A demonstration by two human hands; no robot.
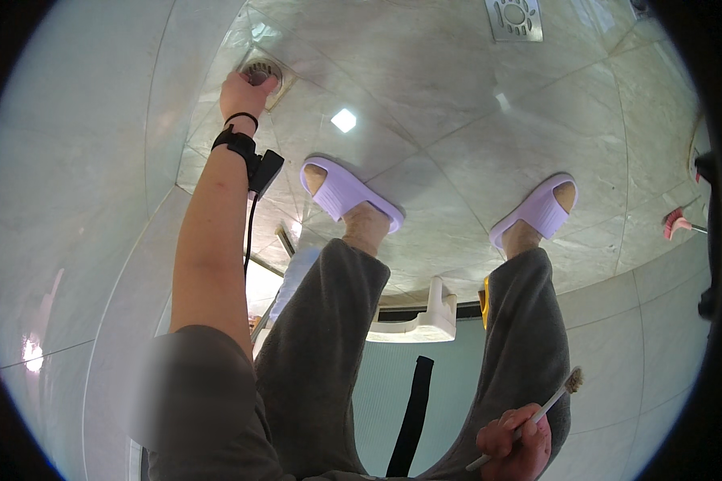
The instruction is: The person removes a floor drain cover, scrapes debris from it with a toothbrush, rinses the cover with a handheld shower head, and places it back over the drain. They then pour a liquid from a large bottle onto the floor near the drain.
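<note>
My left hand [245,96] reaches down to the floor at the upper left. Its thumb and fingers grip the edge of a round metal drain cover [261,71] with slots, set in a square surround near the wall. Whether the cover is lifted at all cannot be told. At the lower right, my right hand [515,442] is closed around the white handle of a small toothbrush-like brush [552,401]. Its brownish, worn-looking bristles point up and to the right, away from the drain.
Glossy tiles [421,90] make up the floor. A square metal floor drain [514,19] lies at the top. My feet wear lilac slippers [354,192]. Behind my legs stands a white plastic stool [436,321]. A pink-bristled brush [677,223] rests at the right wall.
</note>
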